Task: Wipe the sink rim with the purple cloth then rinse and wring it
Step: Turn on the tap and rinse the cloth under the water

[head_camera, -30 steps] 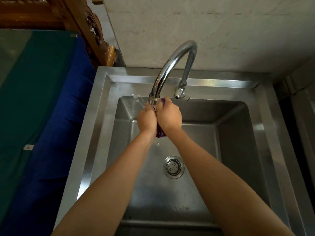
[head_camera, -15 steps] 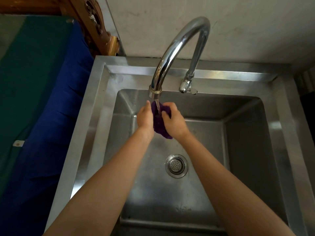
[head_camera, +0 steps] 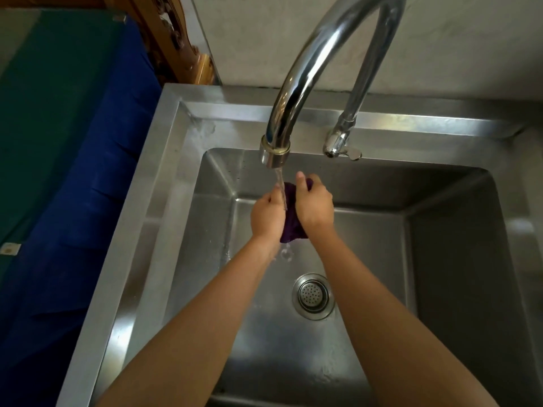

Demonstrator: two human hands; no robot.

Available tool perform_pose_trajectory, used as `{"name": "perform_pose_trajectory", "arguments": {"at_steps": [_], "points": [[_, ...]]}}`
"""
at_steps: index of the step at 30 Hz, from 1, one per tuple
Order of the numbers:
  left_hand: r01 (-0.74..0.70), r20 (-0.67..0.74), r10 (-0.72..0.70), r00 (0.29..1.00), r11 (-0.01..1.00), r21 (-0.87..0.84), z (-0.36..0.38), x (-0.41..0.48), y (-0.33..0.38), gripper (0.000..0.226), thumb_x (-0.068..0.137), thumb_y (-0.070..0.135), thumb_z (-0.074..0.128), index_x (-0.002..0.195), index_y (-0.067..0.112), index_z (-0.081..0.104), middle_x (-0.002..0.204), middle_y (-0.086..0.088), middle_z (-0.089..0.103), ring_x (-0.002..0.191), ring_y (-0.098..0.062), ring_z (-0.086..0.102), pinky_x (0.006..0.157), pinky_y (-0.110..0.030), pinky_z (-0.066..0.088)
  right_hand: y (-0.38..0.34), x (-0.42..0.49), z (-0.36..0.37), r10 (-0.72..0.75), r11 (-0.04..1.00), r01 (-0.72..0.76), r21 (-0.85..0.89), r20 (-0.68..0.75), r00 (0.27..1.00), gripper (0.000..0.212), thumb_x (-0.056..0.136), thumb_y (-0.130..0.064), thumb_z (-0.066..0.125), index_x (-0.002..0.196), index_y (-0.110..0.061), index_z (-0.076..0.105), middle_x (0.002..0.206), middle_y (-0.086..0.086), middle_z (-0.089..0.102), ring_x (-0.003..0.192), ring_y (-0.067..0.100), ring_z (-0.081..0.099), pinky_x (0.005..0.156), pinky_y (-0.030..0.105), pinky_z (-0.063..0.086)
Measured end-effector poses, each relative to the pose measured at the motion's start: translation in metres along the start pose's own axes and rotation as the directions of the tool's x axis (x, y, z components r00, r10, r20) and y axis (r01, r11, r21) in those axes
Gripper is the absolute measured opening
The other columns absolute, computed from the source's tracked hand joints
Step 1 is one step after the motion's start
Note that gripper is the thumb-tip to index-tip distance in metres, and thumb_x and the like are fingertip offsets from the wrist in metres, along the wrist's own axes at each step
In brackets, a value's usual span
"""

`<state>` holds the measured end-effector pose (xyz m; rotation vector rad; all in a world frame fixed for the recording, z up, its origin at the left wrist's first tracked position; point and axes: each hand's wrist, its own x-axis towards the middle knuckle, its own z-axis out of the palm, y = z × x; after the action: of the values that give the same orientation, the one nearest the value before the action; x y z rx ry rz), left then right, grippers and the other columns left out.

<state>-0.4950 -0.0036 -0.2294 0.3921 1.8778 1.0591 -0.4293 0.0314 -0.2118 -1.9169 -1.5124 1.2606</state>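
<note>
I read left hand (head_camera: pixel 268 216) and right hand (head_camera: pixel 313 204) pressed together over basin of steel sink (head_camera: pixel 164 177), purple cloth (head_camera: pixel 291 227) bunched between palms. Both hands clenched on cloth; right thumb raised, fingers curled round upper end. Lower end of cloth hangs below hands. Water stream (head_camera: pixel 280 186) from gooseneck faucet (head_camera: pixel 296 92) lands on cloth between hands. Drain strainer (head_camera: pixel 313 295) on basin floor, near forearms. Wet patches on sink rim at back left corner

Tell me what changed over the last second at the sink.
The hands eased apart, exposing more of the purple cloth. The left hand and right hand now hold it lower under the faucet stream. Both kept their grip, and the water kept running.
</note>
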Motion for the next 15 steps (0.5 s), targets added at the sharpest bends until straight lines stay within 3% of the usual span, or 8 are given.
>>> {"name": "perform_pose_trajectory", "arguments": {"at_steps": [3, 5, 7, 9, 12, 15], "points": [[0.081, 0.063, -0.074, 0.995, 0.991, -0.111, -0.006, 0.013, 0.0, 0.035, 0.09, 0.04, 0.047, 0.065, 0.02, 0.062, 0.079, -0.008, 0.067, 0.077, -0.022, 0.063, 0.076, -0.035, 0.05, 0.007, -0.022, 0.0, -0.2, 0.98, 0.2, -0.013, 0.037, 0.979, 0.03, 0.096, -0.041, 0.036, 0.112, -0.021, 0.053, 0.107, 0.011, 0.062, 0.095, 0.03, 0.06, 0.083, 0.04, 0.049], [0.195, 0.198, -0.142, 0.97, 0.939, -0.282, -0.01, 0.023, -0.001, 0.041, 0.095, 0.036, 0.042, 0.063, 0.016, 0.055, 0.058, -0.004, 0.062, 0.061, -0.017, 0.062, 0.063, -0.025, 0.049, 0.008, -0.043, 0.004, -0.289, 0.957, 0.29, -0.013, 0.069, 0.955, 0.022, 0.093, -0.04, 0.044, 0.102, -0.021, 0.052, 0.105, 0.008, 0.054, 0.087, 0.026, 0.058, 0.077, 0.034, 0.046], [0.248, 0.281, -0.146, 0.949, 0.894, -0.372, -0.007, 0.022, -0.005, 0.047, 0.1, 0.029, 0.034, 0.059, 0.014, 0.051, 0.042, 0.001, 0.055, 0.042, -0.011, 0.057, 0.046, -0.016, 0.045, 0.003, -0.053, 0.009, -0.292, 0.955, 0.293, -0.035, 0.033, 0.956, 0.022, 0.092, -0.042, 0.047, 0.086, -0.021, 0.044, 0.099, 0.008, 0.053, 0.082, 0.026, 0.057, 0.071, 0.035, 0.045], [0.262, 0.296, -0.145, 0.944, 0.873, -0.411, -0.003, 0.017, -0.017, 0.051, 0.098, 0.027, 0.035, 0.055, 0.014, 0.059, 0.049, -0.001, 0.058, 0.045, -0.012, 0.058, 0.046, -0.015, 0.046, 0.0, -0.044, 0.014, -0.252, 0.959, 0.243, -0.146, -0.048, 0.967, 0.028, 0.094, -0.043, 0.042, 0.081, -0.018, 0.045, 0.095, 0.011, 0.062, 0.086, 0.03, 0.06, 0.072, 0.037, 0.045], [0.193, 0.153, -0.157, 0.976, 0.945, -0.265, 0.0, 0.013, -0.037, 0.028, 0.083, 0.034, 0.05, 0.063, 0.02, 0.064, 0.069, -0.004, 0.058, 0.063, -0.021, 0.06, 0.061, -0.029, 0.049, 0.009, -0.013, 0.023, -0.126, 0.975, 0.109, -0.194, -0.077, 0.989, 0.036, 0.096, -0.035, 0.039, 0.079, -0.009, 0.056, 0.091, 0.018, 0.068, 0.087, 0.036, 0.062, 0.067, 0.036, 0.042], [-0.002, -0.041, 0.001, 0.999, 1.0, -0.03, -0.001, 0.013, -0.039, 0.038, 0.087, 0.037, 0.046, 0.054, 0.023, 0.058, 0.063, 0.0, 0.059, 0.068, -0.023, 0.06, 0.07, -0.035, 0.048, 0.029, 0.01, 0.033, 0.018, 1.0, -0.018, -0.01, -0.056, 0.998, 0.037, 0.095, -0.032, 0.041, 0.076, -0.006, 0.06, 0.087, 0.021, 0.067, 0.083, 0.037, 0.062, 0.067, 0.036, 0.043]]}}
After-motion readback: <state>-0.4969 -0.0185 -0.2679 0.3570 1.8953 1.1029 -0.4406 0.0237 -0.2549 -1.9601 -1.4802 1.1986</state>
